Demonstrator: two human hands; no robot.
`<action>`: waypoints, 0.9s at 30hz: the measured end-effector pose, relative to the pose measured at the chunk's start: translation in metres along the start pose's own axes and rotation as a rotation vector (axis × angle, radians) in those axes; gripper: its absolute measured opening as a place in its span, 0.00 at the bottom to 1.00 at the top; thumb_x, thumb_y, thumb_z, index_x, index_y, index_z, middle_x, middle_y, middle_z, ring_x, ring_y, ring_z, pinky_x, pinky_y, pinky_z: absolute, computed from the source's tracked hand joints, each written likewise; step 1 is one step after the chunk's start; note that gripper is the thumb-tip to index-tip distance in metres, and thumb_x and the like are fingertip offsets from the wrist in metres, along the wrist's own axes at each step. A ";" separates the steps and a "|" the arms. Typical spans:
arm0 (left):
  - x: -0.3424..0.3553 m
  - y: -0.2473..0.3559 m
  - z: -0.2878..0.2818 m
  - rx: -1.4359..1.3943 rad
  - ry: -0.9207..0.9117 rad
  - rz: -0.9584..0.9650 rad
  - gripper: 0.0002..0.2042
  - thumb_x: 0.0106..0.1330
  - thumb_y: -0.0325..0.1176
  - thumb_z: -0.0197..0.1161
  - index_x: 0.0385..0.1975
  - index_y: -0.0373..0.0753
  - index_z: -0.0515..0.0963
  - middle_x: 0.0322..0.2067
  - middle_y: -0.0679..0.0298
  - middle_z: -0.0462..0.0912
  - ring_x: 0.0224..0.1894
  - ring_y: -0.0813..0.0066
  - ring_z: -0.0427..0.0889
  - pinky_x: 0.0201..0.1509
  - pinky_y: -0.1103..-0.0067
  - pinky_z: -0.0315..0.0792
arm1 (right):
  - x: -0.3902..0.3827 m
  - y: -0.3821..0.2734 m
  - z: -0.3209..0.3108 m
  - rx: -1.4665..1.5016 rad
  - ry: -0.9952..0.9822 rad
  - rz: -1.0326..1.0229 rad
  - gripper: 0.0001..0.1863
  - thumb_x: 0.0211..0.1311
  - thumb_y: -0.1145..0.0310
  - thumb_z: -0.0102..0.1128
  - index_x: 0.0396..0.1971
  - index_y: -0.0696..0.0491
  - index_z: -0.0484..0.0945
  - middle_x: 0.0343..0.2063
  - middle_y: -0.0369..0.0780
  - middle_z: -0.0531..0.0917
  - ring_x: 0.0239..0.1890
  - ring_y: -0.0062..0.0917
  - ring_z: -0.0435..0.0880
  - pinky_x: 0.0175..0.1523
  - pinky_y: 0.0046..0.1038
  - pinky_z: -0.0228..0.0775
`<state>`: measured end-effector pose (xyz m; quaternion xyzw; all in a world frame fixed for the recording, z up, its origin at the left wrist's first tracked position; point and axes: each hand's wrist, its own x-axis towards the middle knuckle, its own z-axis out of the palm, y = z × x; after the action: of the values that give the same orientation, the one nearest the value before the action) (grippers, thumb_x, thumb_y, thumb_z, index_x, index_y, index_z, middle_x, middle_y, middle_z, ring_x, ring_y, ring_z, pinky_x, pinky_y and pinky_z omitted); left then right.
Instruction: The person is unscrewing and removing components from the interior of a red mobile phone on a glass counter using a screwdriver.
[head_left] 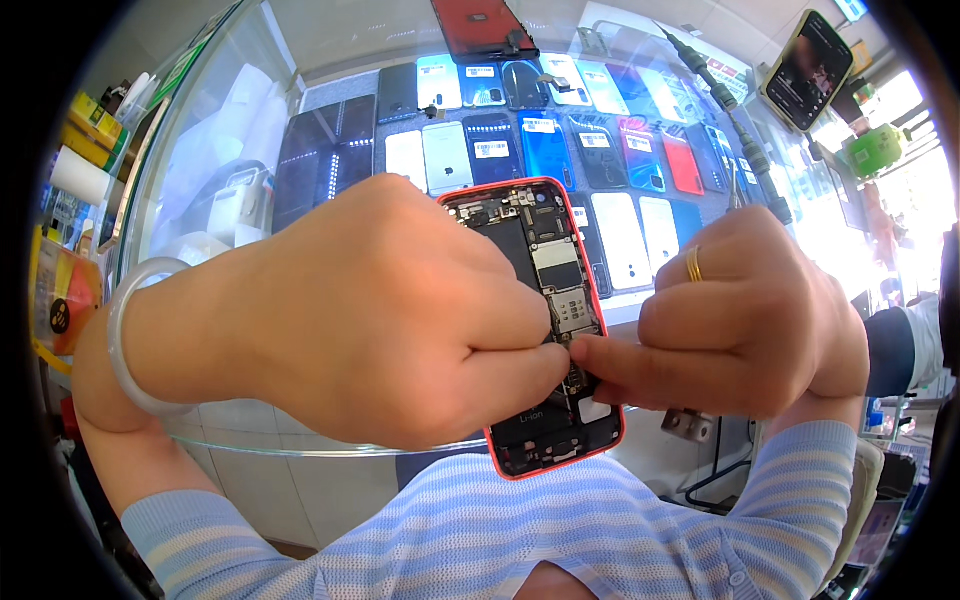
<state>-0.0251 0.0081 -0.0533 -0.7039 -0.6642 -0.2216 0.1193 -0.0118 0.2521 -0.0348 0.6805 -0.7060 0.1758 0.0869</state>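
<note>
An opened smartphone (558,265) with a red frame lies tilted under my hands, its back off and its battery, metal shields and circuit parts bare. My left hand (400,310) covers its left side, fingers curled in, with the tips pressed together over the parts below the middle. From the right, my right hand (735,310) meets it there, its fingers bent and one fingertip touching the phone's inner parts. Both sets of fingertips come close together at that spot. Whatever they pinch is too small or too hidden to make out.
Beneath the glass counter lie rows of phones (545,150), several with white labels. A red phone part (478,30) rests on top at the far side. A phone with a lit screen (808,70) stands at the far right, near a dark ribbed rod (725,95). A metal block (688,425) sits below my right hand.
</note>
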 end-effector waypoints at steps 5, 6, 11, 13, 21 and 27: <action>0.001 0.004 -0.002 0.028 -0.019 -0.010 0.12 0.42 0.27 0.66 0.30 0.35 0.84 0.14 0.74 0.62 0.12 0.84 0.65 0.11 0.83 0.53 | 0.002 -0.006 0.003 -0.081 0.017 -0.005 0.13 0.40 0.72 0.71 0.30 0.58 0.84 0.13 0.29 0.67 0.11 0.13 0.69 0.12 0.18 0.53; 0.001 0.003 -0.002 0.030 -0.021 -0.010 0.12 0.42 0.27 0.66 0.30 0.35 0.84 0.14 0.74 0.62 0.12 0.84 0.65 0.11 0.83 0.53 | 0.002 -0.006 0.002 -0.069 0.018 0.006 0.13 0.41 0.72 0.71 0.30 0.58 0.84 0.13 0.29 0.67 0.11 0.14 0.69 0.12 0.18 0.53; 0.001 -0.001 -0.003 0.039 -0.002 0.006 0.12 0.42 0.27 0.67 0.30 0.36 0.84 0.14 0.74 0.61 0.12 0.85 0.64 0.11 0.84 0.51 | -0.004 0.002 0.002 -0.052 0.066 -0.001 0.12 0.41 0.71 0.73 0.28 0.58 0.85 0.13 0.29 0.66 0.11 0.14 0.67 0.13 0.19 0.51; 0.000 -0.002 -0.005 0.057 0.023 0.011 0.12 0.43 0.27 0.67 0.31 0.36 0.84 0.14 0.74 0.61 0.12 0.84 0.64 0.11 0.84 0.51 | -0.005 0.007 -0.002 -0.066 0.082 -0.002 0.12 0.40 0.70 0.74 0.28 0.57 0.85 0.12 0.29 0.65 0.10 0.15 0.66 0.13 0.20 0.50; -0.001 0.000 -0.004 0.045 0.009 0.038 0.14 0.49 0.37 0.66 0.34 0.36 0.85 0.13 0.76 0.59 0.11 0.84 0.63 0.12 0.83 0.51 | -0.009 0.008 -0.008 0.063 -0.003 -0.051 0.14 0.43 0.67 0.75 0.30 0.57 0.86 0.11 0.28 0.63 0.09 0.12 0.66 0.12 0.19 0.48; 0.001 0.003 -0.007 0.003 -0.067 -0.018 0.18 0.49 0.41 0.68 0.36 0.36 0.85 0.12 0.76 0.60 0.11 0.84 0.63 0.11 0.82 0.52 | -0.007 0.012 -0.004 0.139 -0.011 -0.058 0.13 0.45 0.68 0.75 0.29 0.59 0.85 0.11 0.28 0.65 0.08 0.12 0.66 0.10 0.19 0.46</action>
<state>-0.0227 0.0059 -0.0465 -0.7046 -0.6746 -0.1979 0.0960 -0.0236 0.2598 -0.0349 0.7059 -0.6726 0.2182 0.0404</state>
